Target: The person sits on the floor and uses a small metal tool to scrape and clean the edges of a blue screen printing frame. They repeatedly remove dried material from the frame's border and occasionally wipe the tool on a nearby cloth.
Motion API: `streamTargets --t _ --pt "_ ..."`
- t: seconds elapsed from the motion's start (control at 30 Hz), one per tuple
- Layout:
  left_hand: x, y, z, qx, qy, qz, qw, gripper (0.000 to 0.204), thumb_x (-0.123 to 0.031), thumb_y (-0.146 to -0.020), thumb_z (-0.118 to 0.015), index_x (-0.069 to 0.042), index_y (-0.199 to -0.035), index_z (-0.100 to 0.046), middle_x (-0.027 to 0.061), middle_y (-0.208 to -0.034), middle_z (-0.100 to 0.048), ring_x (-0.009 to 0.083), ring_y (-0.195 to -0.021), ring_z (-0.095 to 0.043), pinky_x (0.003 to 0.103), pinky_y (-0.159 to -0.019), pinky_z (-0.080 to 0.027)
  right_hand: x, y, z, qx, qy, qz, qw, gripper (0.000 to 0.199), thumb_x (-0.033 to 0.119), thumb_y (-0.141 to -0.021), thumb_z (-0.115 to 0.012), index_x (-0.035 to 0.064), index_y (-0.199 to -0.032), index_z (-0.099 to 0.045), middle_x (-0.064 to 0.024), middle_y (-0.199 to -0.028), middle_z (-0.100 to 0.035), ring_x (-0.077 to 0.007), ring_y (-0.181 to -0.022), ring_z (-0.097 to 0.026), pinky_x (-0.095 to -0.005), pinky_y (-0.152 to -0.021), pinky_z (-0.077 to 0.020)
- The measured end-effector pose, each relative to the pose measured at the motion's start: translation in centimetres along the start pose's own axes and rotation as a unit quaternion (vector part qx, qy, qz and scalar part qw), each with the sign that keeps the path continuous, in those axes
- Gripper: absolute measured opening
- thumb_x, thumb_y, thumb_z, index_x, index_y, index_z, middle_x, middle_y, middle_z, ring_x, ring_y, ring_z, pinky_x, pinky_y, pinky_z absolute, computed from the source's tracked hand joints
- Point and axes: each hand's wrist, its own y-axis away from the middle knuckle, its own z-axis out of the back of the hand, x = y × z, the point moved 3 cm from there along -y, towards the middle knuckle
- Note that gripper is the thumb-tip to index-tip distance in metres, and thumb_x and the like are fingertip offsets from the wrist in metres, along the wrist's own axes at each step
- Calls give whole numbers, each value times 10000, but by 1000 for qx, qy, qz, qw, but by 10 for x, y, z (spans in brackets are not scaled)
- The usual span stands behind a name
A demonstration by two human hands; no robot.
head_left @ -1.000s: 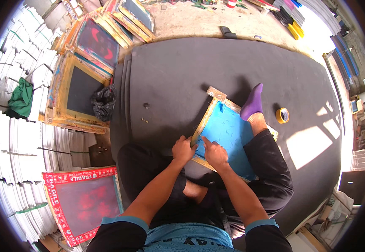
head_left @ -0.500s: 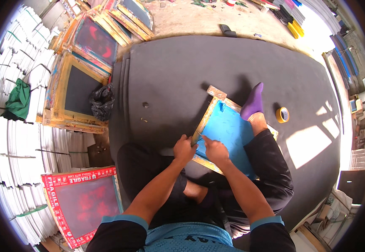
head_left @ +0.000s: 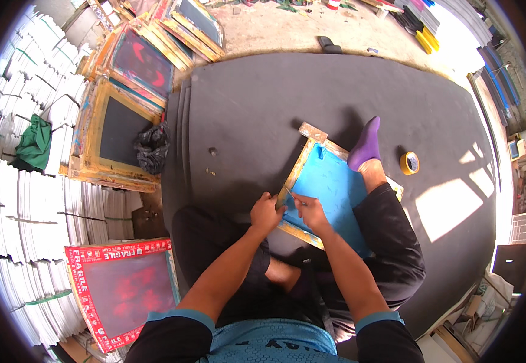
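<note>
A wooden screen frame (head_left: pixel 300 162) with a blue sheet (head_left: pixel 329 184) across it lies tilted before me, partly under my right leg. My left hand (head_left: pixel 266 215) is closed around the frame's near left edge. Close beside it, my right hand (head_left: pixel 311 213) is curled over the blue sheet, pinching a thin pointed tool (head_left: pixel 289 192) whose tip is at that edge. Most of the tool is hidden by the fingers. A short wooden block (head_left: pixel 313 131) sits at the frame's far corner. My foot in a purple sock (head_left: pixel 365 145) rests by its far right side.
I sit on a dark grey mat (head_left: pixel 245 103). A yellow tape roll (head_left: pixel 408 163) lies right of my foot. Leftward are stacked screen frames (head_left: pixel 87 160), a black plastic bag (head_left: pixel 152 148), a red-taped frame (head_left: pixel 87 302) and bundled white sheets (head_left: pixel 36 199).
My right hand has turned slightly, its index finger curling in, and the thin tool now shows more clearly. The left hand stays on the frame edge. The view has shifted a little.
</note>
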Motion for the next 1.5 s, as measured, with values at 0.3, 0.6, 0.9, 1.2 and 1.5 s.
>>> streamTargets --t 0.3,0.6,0.9,1.2,1.5 --pt "-1 3 3 -13 7 13 1000 523 -404 -848 -815 -72 -1244 -737 151 -1099 -648 372 -1022 -699 492 -841 -577 19 24 -2 -80 226 80 968 424 277 -1042 -609 235 -1464 -620 -197 -992 -744 -410 -845 -739 -516 -770 -585" --pt "0 0 2 -6 8 20 1000 516 -394 -842 -823 -93 -1254 -747 137 -1074 -656 369 -989 -700 484 -833 -570 46 38 2 -39 354 16 934 414 264 -1042 -568 312 -1453 -549 -221 -1024 -727 -469 -911 -726 -578 -802 -588" --pt "0 1 1 7 8 28 1000 498 -340 -840 -830 -98 -1267 -741 116 -1067 -649 352 -987 -693 484 -831 -567 91 38 -14 13 460 -63 886 459 225 -1045 -529 218 -1504 -515 -219 -1038 -738 -445 -971 -742 -537 -863 -605" --pt "1 0 1 -24 5 2 1000 492 -341 -825 -837 -83 -1236 -756 120 -1038 -657 357 -956 -696 468 -813 -562 28 24 -1 -42 191 27 980 399 198 -1010 -610 199 -1405 -665 -257 -1024 -744 -468 -1003 -714 -506 -890 -585" --pt "1 -1 2 -15 20 -11 1000 494 -337 -829 -833 -80 -1245 -757 126 -1038 -664 355 -954 -699 458 -813 -561 -12 6 4 44 -102 -77 991 387 225 -1077 -615 159 -1457 -645 -33 -754 -611 -123 -548 -532 -291 -473 -434"
